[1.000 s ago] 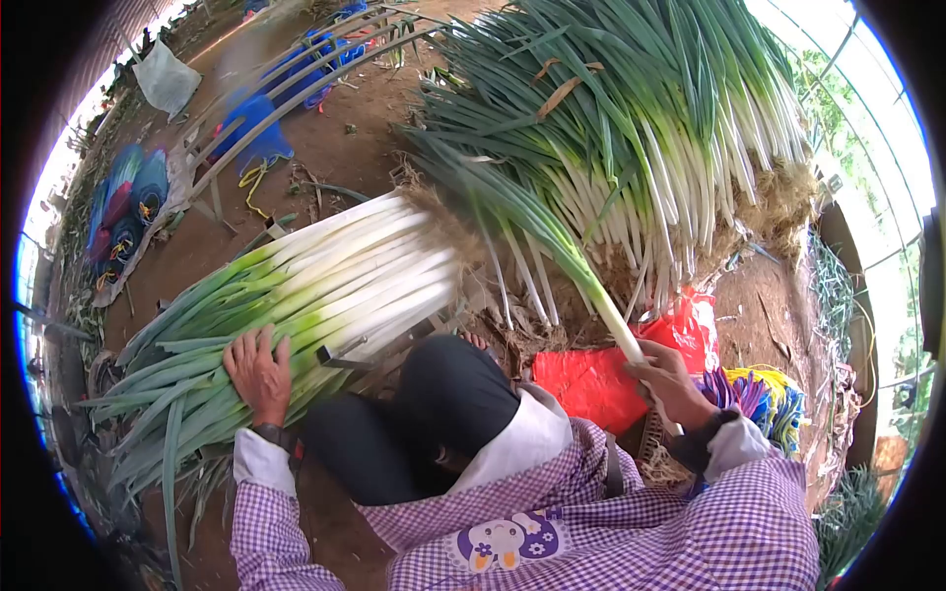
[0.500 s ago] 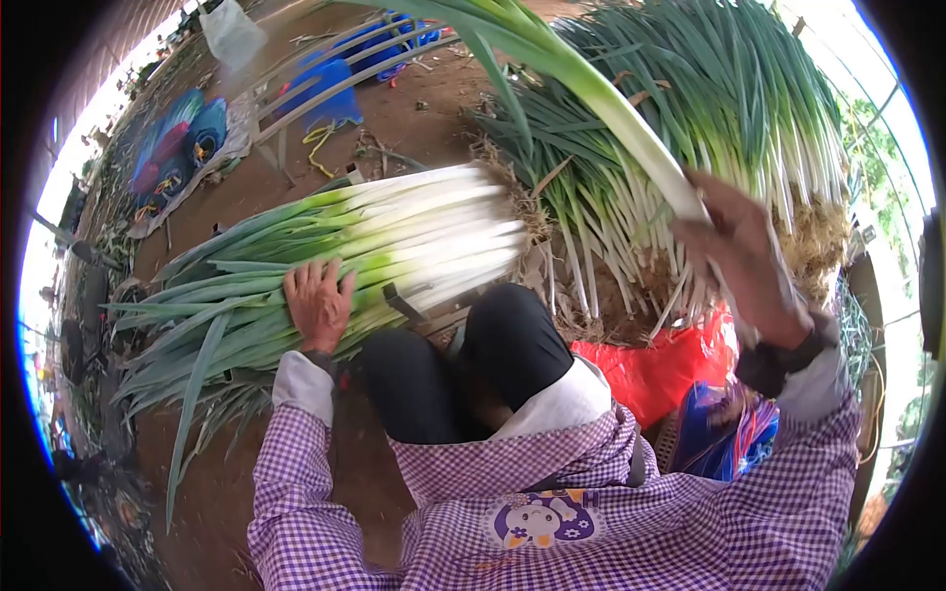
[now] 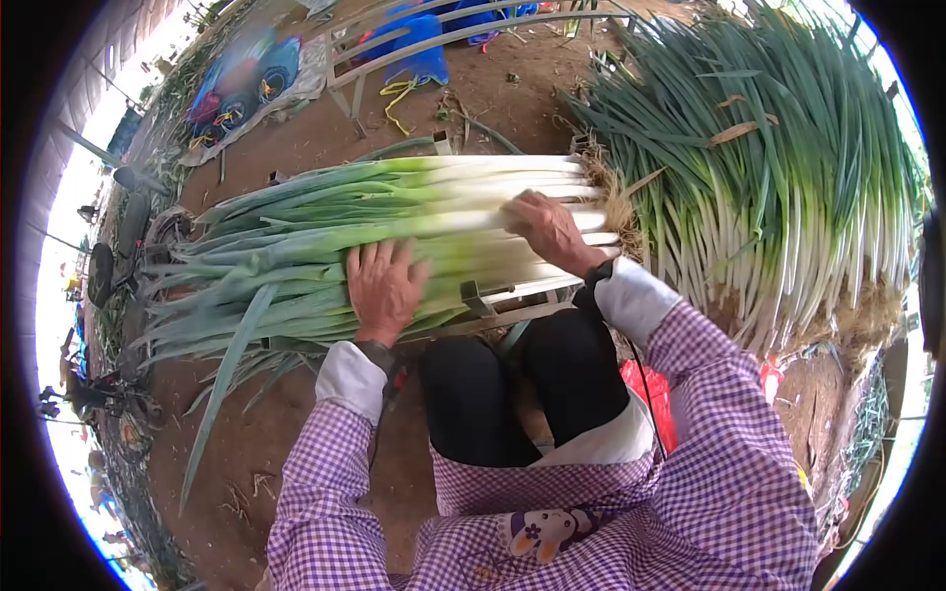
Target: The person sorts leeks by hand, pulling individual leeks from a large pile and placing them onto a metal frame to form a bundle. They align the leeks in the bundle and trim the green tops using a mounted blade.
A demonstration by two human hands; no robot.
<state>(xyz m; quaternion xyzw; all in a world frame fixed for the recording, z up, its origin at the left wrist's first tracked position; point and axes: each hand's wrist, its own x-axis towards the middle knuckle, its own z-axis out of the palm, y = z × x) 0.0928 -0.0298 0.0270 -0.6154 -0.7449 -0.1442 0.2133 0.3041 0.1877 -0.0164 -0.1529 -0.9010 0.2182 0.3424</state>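
A thick bundle of long green and white stalks lies across a low metal rack in front of my knees, leaves to the left and roots to the right. My left hand rests on the leafy green middle of the bundle, fingers spread. Over the white part, near the root end, my right hand has its fingers curled round a stalk that lies on top of the bundle. The fingertips are partly blurred.
A large heap of similar stalks lies on the right. Blue bags and a slatted metal frame stand at the back. Coloured bundles sit on a sheet at the back left. Red plastic lies beside my right knee.
My right hand has come down from the upper right to the bundle, bringing its stalk onto it. My left hand still lies on the leaves. The view has shifted right.
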